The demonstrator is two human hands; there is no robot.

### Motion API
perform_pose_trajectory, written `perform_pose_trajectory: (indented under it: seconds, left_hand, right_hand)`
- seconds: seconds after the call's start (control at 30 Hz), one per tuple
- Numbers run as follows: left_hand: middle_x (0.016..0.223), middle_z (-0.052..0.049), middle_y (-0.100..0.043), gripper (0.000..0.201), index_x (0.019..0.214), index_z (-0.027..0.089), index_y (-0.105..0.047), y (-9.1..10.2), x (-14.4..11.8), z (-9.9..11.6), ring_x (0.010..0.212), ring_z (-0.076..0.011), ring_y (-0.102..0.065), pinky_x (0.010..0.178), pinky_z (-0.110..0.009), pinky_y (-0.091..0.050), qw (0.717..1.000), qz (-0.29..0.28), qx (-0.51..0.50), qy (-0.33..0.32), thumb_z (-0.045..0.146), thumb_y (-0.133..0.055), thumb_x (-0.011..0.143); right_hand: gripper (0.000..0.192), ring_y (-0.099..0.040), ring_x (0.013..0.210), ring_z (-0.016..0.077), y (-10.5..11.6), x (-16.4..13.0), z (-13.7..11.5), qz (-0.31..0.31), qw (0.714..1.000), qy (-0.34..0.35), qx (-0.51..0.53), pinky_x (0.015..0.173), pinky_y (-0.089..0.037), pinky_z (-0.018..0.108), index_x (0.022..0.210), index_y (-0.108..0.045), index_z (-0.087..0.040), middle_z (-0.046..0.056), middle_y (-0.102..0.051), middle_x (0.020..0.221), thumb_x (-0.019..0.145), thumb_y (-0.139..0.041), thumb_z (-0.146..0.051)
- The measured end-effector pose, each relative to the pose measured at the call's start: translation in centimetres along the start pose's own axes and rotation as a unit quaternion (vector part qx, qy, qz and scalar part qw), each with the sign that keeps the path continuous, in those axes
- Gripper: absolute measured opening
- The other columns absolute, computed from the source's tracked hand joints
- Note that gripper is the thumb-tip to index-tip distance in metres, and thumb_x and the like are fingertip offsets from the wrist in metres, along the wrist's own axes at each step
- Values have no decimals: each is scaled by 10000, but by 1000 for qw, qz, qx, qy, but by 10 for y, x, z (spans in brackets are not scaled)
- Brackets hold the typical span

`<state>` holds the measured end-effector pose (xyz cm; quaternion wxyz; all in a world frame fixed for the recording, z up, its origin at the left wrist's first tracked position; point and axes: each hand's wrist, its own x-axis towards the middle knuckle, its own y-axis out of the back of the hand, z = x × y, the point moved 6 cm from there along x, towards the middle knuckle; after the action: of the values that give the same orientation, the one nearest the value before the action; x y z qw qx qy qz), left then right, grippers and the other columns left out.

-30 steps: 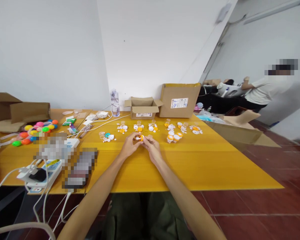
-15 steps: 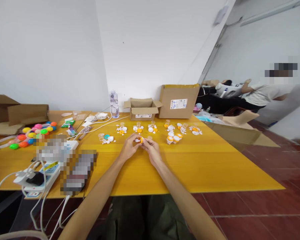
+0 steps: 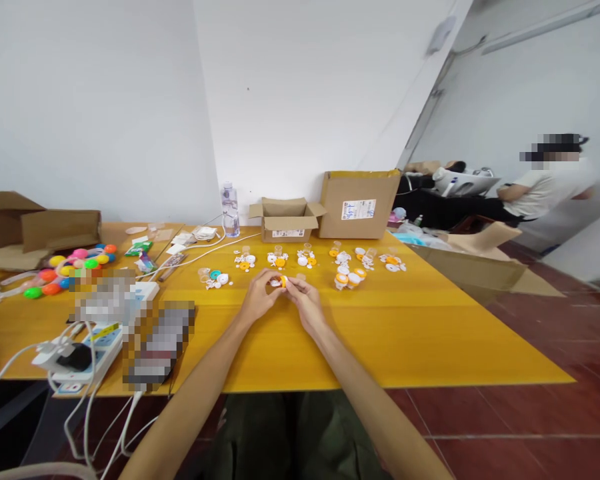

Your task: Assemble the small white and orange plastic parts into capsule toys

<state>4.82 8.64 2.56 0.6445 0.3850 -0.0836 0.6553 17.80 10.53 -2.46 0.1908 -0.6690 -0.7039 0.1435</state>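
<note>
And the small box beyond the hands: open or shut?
Open: the small box has its side flaps spread outward and its inner back wall showing. Whether anything lies inside, I cannot tell.

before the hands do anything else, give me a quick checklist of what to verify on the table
1. Left hand on the small orange-rimmed piece: ok, thumb and fingers hold it.
2. Right hand on the same piece: ok, fingertips at its orange end.
3. Piece fully closed: cannot tell, too small and partly covered by fingers.
4. Orange-and-white jars apart from the right hand: ok, grouped to its right.
5. Teal disc uncovered: ok, visible left of the hands.
6. Small cardboard box shut: not ok, its flaps stand open.
</note>
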Motion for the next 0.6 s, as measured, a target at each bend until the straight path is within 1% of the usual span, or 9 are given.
perform_pose_trajectory:
  seconds: [0.17, 0.33, 0.47, 0.6]
  left_hand:
    - [1003, -44, -681, 232, 993, 223, -675, -1, -1, 3, 927, -197, -644, 855, -331, -535, 1000, -13, 5, -17, 90, -657, 803]
    - [1036, -48, -667, 259, 1004, 235, -659, -1, -2, 6, 992, -206, -634, 910, -350, -524, 999, -23, 12, -33, 66, -618, 812]
    - [1026, -51, -664, 234, 1013, 235, -654, -2, -2, 5, 964, -203, -633, 893, -348, -530, 999, -22, 10, -28, 101, -621, 823]
    - [971, -41, -663, 199, 980, 226, -654, -2, 0, 4, 909, -193, -635, 850, -330, -537, 1000, -15, 2, -25, 120, -639, 812]
  right_hand:
    - [330, -683, 834, 216, -1, -1, -1, 0, 1000, -4, 8, 834, -565, 390, 751, -767, -220, 43, -758, 819, 534, -902, -429]
    - [328, -678, 833, 211, -1, -2, -2, -5, 1000, -7, 8, 834, -568, 387, 735, -767, -224, 39, -756, 818, 527, -907, -433]
    - [339, -671, 815, 205, -1, -1, -2, -8, 1000, -6, 2, 833, -563, 380, 734, -764, -226, 36, -751, 803, 531, -905, -459]
    - [360, -668, 810, 206, -2, -1, -2, -26, 1000, -10, -5, 836, -561, 377, 752, -766, -216, 41, -747, 798, 553, -894, -488]
